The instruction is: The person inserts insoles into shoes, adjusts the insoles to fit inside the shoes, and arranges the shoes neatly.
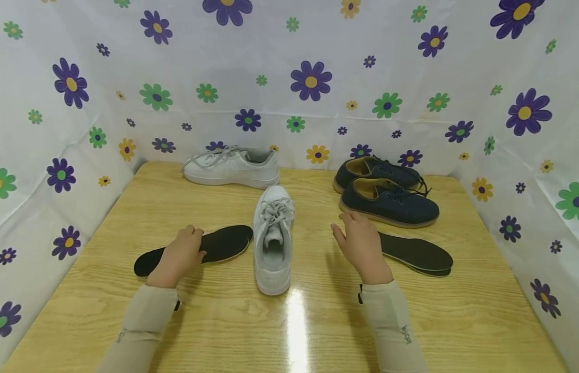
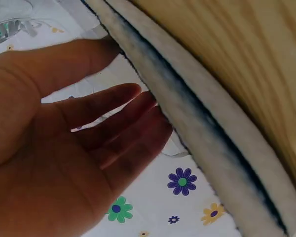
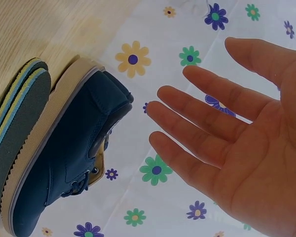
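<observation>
My left hand [image 1: 181, 254] is over a pair of black insoles [image 1: 226, 243] at the left of the table. In the left wrist view, its thumb and loosely bent fingers are at the near edge of the stacked, pale-sided insoles [image 2: 187, 108]; whether they press on them I cannot tell. A white sneaker [image 1: 272, 277] stands to the right of these insoles, toe pointing away. My right hand [image 1: 361, 246] holds nothing, its fingers spread in the right wrist view. Beside it lie dark grey insoles [image 1: 417, 253], stacked, with yellow and blue layers along their edges [image 3: 24, 94].
Another white sneaker [image 1: 233, 168] stands sideways at the back left. Two navy lace-up shoes [image 1: 396, 204] stand side by side at the back right, just beyond my right hand. Flower-printed cloth [image 1: 270, 57] encloses the wooden table [image 1: 224, 331] at the back and sides.
</observation>
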The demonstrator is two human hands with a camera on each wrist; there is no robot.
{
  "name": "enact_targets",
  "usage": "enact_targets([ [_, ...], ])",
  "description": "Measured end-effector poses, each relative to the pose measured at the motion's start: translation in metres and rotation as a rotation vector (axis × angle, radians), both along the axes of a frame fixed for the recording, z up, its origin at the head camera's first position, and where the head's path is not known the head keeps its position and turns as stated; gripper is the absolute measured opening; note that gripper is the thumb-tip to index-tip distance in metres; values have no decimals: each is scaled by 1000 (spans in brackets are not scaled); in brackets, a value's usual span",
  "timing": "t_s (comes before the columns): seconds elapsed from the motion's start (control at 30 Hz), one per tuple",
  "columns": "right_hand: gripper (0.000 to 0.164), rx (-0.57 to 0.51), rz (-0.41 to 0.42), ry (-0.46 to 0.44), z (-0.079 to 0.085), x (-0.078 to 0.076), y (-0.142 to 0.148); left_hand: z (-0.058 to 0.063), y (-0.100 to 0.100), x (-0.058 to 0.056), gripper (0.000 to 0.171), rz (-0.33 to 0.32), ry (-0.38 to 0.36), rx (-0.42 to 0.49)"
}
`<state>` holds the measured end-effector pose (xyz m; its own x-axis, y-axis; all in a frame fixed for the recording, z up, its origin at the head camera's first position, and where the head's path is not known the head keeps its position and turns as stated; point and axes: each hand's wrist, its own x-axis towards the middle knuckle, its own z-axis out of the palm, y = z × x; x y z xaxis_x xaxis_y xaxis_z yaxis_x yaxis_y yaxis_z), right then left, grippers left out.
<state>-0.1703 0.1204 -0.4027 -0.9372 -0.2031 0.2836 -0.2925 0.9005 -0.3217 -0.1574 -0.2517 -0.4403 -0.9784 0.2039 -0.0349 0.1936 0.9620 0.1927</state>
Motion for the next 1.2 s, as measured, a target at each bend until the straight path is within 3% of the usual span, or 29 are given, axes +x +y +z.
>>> enact_targets([
  [0.33, 38, -11, -1, 0, 5, -1, -3, 4, 5, -7, 29, 49, -42, -24],
  [0.73, 37, -21, -4, 8, 5, -3, -3, 11, 7, -2, 41, 102, 18, -9],
  [0.93, 37, -30, -3, 11, 4, -1, -3, 20, -2, 0, 35, 68, 8, 40],
  [1.2, 38, -14, -16, -27, 4, 2, 1, 47, 0, 3, 17, -8, 32, 82],
])
